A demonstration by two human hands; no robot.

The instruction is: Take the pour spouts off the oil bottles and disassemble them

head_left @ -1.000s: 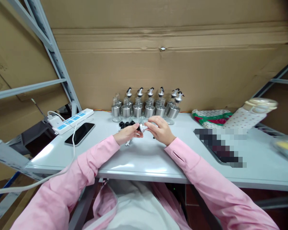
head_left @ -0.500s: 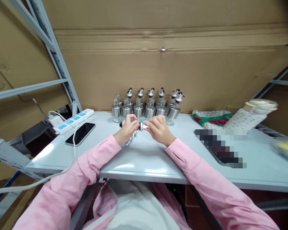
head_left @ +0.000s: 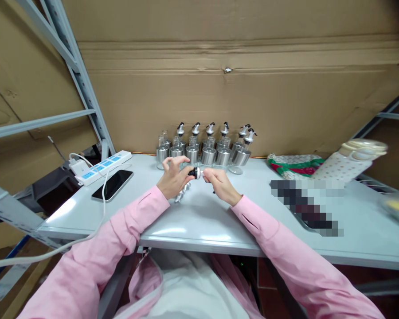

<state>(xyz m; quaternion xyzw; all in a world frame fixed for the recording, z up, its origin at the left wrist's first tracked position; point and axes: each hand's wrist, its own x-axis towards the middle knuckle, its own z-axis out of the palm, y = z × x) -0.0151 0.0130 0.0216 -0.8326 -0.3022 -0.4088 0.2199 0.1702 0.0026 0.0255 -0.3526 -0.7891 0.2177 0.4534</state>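
My left hand [head_left: 173, 179] and my right hand [head_left: 219, 182] meet above the grey table [head_left: 199, 217], both pinching a small pourer cap [head_left: 196, 172] with a black ring and a white and silver end. The left thumb and forefinger grip the black ring while the other left fingers are spread upward. My right fingers are curled round the white end. Just behind the hands stand several glass and steel dispenser bottles [head_left: 208, 153] in rows, some fitted with spouts. A few loose white parts [head_left: 181, 195] lie on the table under my left hand.
A black phone [head_left: 112, 184] and a white power strip [head_left: 101, 167] with a cable lie at the left. A patterned cloth [head_left: 294, 164], a dotted cup [head_left: 349, 161] and a pixelated patch are at the right. Cardboard walls the back; shelving posts rise at left.
The hands have lifted slightly and shifted a little away from me, towards the bottles. My left fingers have spread open upward while the pinch on the black ring stays.
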